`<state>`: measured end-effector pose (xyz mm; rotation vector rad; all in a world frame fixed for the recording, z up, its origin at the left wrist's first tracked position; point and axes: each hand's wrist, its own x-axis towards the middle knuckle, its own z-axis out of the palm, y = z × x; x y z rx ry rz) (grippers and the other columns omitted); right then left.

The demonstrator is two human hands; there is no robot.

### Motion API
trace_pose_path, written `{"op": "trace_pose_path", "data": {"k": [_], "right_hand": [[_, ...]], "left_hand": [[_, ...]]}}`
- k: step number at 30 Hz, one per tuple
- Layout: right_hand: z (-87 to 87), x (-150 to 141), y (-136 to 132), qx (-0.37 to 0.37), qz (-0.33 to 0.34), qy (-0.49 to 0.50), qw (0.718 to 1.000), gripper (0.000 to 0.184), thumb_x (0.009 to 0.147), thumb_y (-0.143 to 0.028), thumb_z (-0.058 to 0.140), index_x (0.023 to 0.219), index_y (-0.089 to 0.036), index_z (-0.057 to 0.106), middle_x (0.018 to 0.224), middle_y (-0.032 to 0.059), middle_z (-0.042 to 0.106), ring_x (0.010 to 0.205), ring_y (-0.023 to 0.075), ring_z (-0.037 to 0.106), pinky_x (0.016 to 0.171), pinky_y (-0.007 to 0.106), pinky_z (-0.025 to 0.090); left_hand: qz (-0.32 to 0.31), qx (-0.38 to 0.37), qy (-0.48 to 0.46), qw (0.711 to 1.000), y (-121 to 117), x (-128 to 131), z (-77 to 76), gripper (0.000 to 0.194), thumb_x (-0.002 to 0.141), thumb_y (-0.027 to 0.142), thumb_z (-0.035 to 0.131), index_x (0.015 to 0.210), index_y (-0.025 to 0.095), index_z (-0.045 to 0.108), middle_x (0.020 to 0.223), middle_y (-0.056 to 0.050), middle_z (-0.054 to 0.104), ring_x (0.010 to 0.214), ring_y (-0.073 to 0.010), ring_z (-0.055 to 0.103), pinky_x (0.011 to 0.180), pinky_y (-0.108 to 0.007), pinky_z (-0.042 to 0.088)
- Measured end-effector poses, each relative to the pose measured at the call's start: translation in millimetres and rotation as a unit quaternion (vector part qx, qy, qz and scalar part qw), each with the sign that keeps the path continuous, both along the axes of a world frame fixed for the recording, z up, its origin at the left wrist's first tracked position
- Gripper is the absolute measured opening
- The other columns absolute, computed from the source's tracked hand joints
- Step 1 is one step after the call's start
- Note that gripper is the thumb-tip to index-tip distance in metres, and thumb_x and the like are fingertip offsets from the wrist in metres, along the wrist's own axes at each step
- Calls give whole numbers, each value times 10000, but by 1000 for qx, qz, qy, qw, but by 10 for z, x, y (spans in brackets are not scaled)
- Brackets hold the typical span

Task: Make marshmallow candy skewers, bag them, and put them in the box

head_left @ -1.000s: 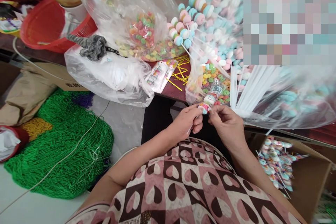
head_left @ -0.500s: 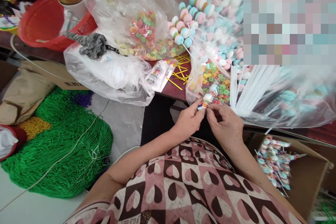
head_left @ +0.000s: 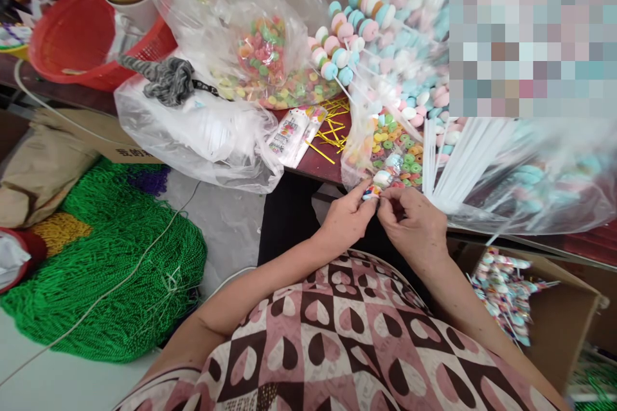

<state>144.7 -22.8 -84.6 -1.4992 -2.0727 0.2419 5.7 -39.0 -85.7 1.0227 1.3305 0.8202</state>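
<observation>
Low down, the candy stick [head_left: 383, 178] is gripped in the left hand [head_left: 349, 218], and close against it the right hand [head_left: 414, 221] is brought in, fingertips pinched; whether anything is caught between them cannot be told. To the candy stick's right, lower, a box [head_left: 562, 327] is partly filled with wrapped sweets [head_left: 504, 289]. Just beyond the candy stick, candy rings [head_left: 398, 135] are seen bagged; farther left of it, yellow ties [head_left: 335, 131] are scattered; beyond, marshmallow skewers [head_left: 330, 70] are piled.
</observation>
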Motion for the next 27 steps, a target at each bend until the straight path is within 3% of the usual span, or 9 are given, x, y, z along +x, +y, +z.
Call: {"op": "trace_pose_path", "data": {"k": [9,21,27], "right_hand": [[11,14,17,14,15,39,999,129,867,-220,562,893,-183,683,719,15,698,555,130,605,543,239,445],[-4,37,67,75,46,-17,996,114,860,-188,548,825,-179,656,705,27,684,596,150,620,530,245,415],[4,21,124,25,42,-22,999,79,800,-191,539,755,-199,603,656,19,638,578,156,587,536,256,405]], "left_hand": [[-6,15,19,1000,17,2,-22,526,915,336,470,1417,186,516,496,85,430,452,-86,409,521,-209,359],[-1,31,47,998,19,7,-19,528,899,315,485,1411,191,533,488,85,422,468,-87,409,534,-212,360],[11,-15,-4,1000,28,-5,23,530,896,294,469,1413,195,530,474,89,429,430,-83,410,498,-205,365]]}}
